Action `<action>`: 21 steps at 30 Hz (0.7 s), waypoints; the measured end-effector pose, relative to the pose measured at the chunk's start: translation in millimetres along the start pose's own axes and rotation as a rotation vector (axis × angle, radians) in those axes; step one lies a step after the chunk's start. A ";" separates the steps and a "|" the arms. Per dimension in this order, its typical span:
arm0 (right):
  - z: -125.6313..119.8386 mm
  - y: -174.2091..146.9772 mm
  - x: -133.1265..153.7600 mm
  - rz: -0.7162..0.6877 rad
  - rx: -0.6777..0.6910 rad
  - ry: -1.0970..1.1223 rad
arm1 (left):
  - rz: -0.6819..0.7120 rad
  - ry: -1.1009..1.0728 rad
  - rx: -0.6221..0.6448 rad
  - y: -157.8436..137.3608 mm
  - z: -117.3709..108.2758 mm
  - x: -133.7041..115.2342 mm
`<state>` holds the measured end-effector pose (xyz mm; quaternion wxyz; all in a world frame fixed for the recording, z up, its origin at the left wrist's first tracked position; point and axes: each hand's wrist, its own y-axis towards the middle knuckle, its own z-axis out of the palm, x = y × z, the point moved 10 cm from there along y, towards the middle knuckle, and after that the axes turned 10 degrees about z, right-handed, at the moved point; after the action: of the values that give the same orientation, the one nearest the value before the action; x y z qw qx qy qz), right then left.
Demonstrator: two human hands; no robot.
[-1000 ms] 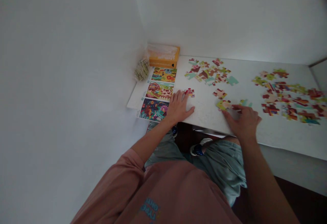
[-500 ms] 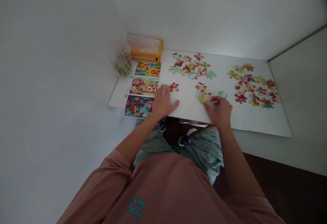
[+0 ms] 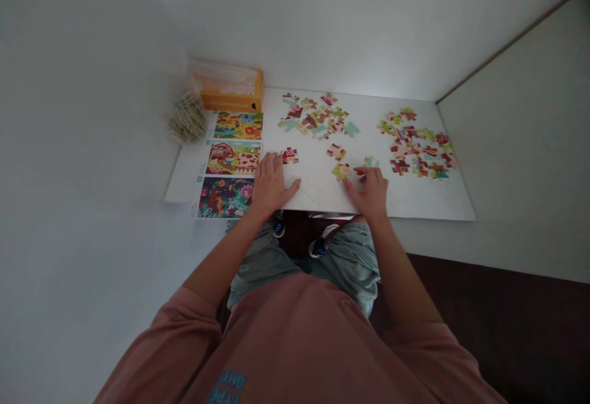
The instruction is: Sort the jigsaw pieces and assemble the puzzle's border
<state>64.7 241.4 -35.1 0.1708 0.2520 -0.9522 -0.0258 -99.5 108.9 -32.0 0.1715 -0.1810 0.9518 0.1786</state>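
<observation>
My left hand (image 3: 273,187) lies flat with fingers spread, over the right edge of the printed picture sheet (image 3: 234,158). Its fingertips are beside a red barn puzzle piece (image 3: 290,155). My right hand (image 3: 371,194) is low over the table, thumb and forefinger apart, at the right edge of a green and pink puzzle piece (image 3: 340,171) lying flat; whether the thumb touches it is hard to tell. A pinkish puzzle piece (image 3: 336,151) is just above that one. Beyond the right fingertips lies a pale green puzzle piece (image 3: 371,162), partly hidden by the hand.
Several loose puzzle pieces (image 3: 318,118) are scattered at the back middle, and a denser group of puzzle pieces (image 3: 421,149) lies at the right. An orange box (image 3: 235,100) and a clear bag of greenish pieces (image 3: 188,118) stand at the back left. Walls border the white table (image 3: 318,198).
The camera view has shifted, so the table and everything on it appear farther left. My right fingers have loosened slightly around the green and pink piece. My left hand stays beside the barn piece.
</observation>
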 end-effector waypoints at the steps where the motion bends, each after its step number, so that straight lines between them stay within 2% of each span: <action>1: -1.2 0.2 -0.1 -0.009 0.002 0.008 | 0.005 -0.005 0.002 0.9 0.4 -1.3; 5: -6.1 2.7 -4.9 -0.007 0.013 -0.015 | 0.032 -0.008 0.024 6.0 0.2 -10.4; 10: -15.5 8.5 -17.3 0.021 -0.087 -0.023 | 0.057 0.040 0.106 14.4 -2.2 -25.1; 12: -15.1 9.9 -19.0 0.006 -0.096 -0.004 | 0.069 0.047 0.150 16.7 -0.5 -30.6; 14: -14.2 10.5 -16.8 -0.035 -0.084 0.022 | 0.074 0.065 0.142 19.2 -0.6 -33.5; 18: -14.4 10.7 -8.8 -0.137 -0.025 0.073 | 0.042 0.123 0.135 24.5 9.6 -26.0; 21: -17.7 13.2 -8.5 -0.160 -0.011 0.071 | 0.025 0.170 0.159 28.7 21.9 -17.1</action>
<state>71.3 257.7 -19.3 0.2030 0.3272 -0.9222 -0.0358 -90.5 147.4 -36.6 0.1019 -0.1693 0.9763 0.0887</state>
